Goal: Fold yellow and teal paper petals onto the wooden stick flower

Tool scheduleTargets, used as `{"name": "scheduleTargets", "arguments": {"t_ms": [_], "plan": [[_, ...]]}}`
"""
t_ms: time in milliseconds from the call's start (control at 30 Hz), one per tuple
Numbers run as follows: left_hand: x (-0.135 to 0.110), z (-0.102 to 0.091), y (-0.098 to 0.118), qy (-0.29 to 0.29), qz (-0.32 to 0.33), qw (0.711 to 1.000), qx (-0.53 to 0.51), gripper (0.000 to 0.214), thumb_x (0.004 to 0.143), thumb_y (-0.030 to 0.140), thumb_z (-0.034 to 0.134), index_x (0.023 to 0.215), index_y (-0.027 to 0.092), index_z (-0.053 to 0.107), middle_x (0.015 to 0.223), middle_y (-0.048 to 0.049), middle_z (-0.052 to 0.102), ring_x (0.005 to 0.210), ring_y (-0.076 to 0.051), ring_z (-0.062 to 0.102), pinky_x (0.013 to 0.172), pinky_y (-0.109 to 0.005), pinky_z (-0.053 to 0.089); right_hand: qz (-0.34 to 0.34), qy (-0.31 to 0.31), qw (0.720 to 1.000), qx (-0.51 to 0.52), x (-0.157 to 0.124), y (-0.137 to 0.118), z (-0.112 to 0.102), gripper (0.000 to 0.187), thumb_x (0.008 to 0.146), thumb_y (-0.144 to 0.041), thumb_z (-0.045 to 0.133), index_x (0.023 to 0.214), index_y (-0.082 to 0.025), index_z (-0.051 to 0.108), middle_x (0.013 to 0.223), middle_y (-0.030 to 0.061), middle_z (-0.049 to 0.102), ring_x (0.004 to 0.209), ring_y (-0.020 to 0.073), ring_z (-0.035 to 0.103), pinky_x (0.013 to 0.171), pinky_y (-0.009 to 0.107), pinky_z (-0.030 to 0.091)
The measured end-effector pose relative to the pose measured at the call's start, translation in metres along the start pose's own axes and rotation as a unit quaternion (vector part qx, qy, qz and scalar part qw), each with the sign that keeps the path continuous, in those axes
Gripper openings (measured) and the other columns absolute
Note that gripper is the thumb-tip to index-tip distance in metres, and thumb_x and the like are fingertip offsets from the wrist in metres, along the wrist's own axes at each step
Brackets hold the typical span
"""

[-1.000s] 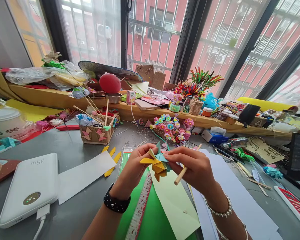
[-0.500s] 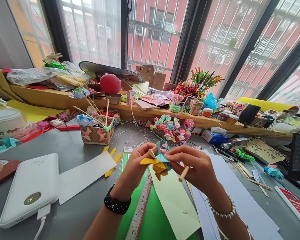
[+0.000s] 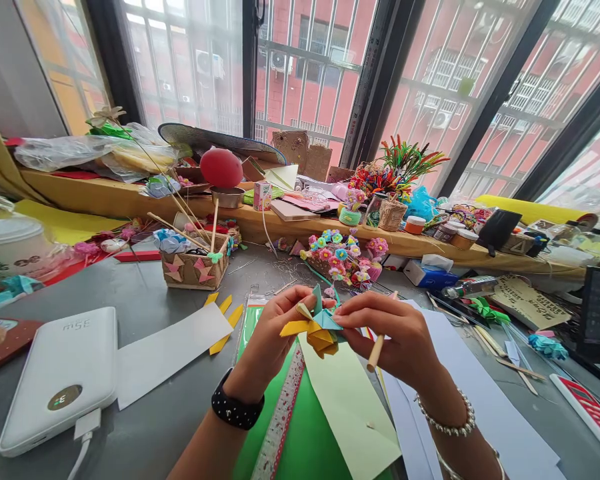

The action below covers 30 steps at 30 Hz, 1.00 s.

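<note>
The folded paper piece (image 3: 323, 338), yellow and light blue, is positioned between the 2 hands, raised above the green folder (image 3: 310, 443). The left hand (image 3: 266, 337) grips its left side; thumb and fingers are clamped on the paper. The right hand (image 3: 394, 328) pinches the light-blue section at the right, fingertips closed on the fold. The right hand also retains 1 wooden dowel (image 3: 377, 353), which passes behind its fingers and projects at both ends.

A printed ruler (image 3: 281, 413) and a pale green sheet (image 3: 350, 407) lie on the folder, the ruler to the left. White sheets (image 3: 463, 380) lie to the right, partly under the right forearm. At the left, a white power bank (image 3: 60, 367) with 1 cable connected adjoins a white paper strip (image 3: 175, 353). Yellow paper strips (image 3: 229, 328) protrude beyond its far end.
</note>
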<state>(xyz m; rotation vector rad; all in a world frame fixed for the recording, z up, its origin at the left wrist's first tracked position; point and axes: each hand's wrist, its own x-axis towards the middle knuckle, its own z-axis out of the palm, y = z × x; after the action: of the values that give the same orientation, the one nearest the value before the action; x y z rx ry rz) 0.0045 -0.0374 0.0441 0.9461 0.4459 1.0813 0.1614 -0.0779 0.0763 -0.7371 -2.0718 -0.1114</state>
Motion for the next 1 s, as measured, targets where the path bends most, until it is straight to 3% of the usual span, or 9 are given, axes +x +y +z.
{"name": "scheduleTargets", "arguments": {"t_ms": [300,567,767,1000], "plan": [[-0.005,-0.002,0.005,-0.042,0.046,0.998,-0.004,0.009,0.066,0.025,0.067,0.068,0.018,0.062,0.07,0.001,0.062,0.07,-0.015,0.06,0.063,-0.022,0.043,0.011,0.004,0.999,-0.044,-0.001,-0.007,0.0,0.014,0.075,-0.014,0.058,0.088,-0.02,0.061,0.083,0.0048,0.063,0.071,0.0117,0.06,0.061,0.022,0.05],[0.0,-0.003,0.002,-0.012,-0.007,0.999,-0.035,0.018,0.062,0.027,0.071,0.064,0.013,0.06,0.059,0.0011,0.061,0.052,-0.007,0.054,0.049,-0.015,0.04,-0.04,-0.025,0.992,-0.114,-0.001,-0.014,0.004,0.011,0.08,-0.01,0.051,0.082,-0.015,0.061,0.079,0.0055,0.065,0.073,0.0117,0.06,0.065,0.02,0.048],[0.006,-0.01,-0.007,-0.036,-0.049,0.996,-0.065,0.016,0.066,0.025,0.069,0.066,0.011,0.061,0.056,-0.0003,0.061,0.05,-0.008,0.056,0.048,-0.015,0.042,-0.056,-0.069,0.975,-0.205,-0.002,-0.016,0.007,0.017,0.082,-0.012,0.045,0.072,-0.014,0.058,0.074,0.0067,0.063,0.061,0.0134,0.056,0.054,0.024,0.042],[0.007,-0.005,-0.007,-0.04,-0.061,0.994,-0.087,0.018,0.062,0.024,0.072,0.061,0.01,0.06,0.052,0.001,0.059,0.046,-0.006,0.054,0.043,-0.013,0.039,-0.052,-0.098,0.975,-0.194,-0.003,-0.018,0.004,0.019,0.083,-0.012,0.042,0.072,-0.014,0.057,0.075,0.0065,0.062,0.062,0.013,0.055,0.053,0.024,0.039]]}}
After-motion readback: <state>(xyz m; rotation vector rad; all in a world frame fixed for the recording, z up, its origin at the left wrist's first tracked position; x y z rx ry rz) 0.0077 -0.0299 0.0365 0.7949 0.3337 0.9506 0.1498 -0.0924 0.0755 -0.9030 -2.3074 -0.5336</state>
